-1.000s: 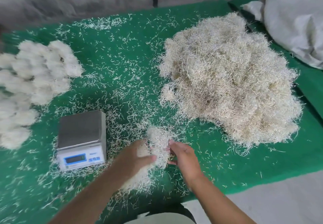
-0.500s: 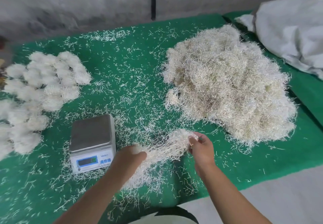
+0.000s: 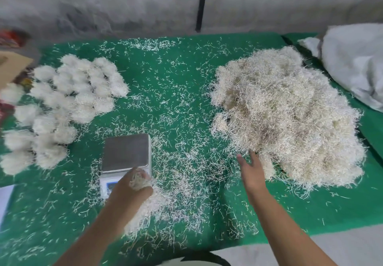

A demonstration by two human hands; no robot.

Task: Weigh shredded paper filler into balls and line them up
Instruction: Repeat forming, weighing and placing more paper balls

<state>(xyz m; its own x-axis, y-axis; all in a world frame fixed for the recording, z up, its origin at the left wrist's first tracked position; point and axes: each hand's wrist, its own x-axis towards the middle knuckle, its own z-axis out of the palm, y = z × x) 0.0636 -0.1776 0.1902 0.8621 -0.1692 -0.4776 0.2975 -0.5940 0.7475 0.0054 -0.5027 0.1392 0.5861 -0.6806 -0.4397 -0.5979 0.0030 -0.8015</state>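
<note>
Gripped in the curled fingers of the left hand is a clump of shredded paper filler, held just over the front edge of the digital scale; its display is partly hidden by the hand. Right hand is stretched out w/ fingers spread and straight, tips touching the near edge of the big filler pile; nothing is pinched. Finished balls are grouped in rows at far left on the green mat, well apart from the pile. Loose strands are scattered across the mat. A white sack is seen at far right.
</note>
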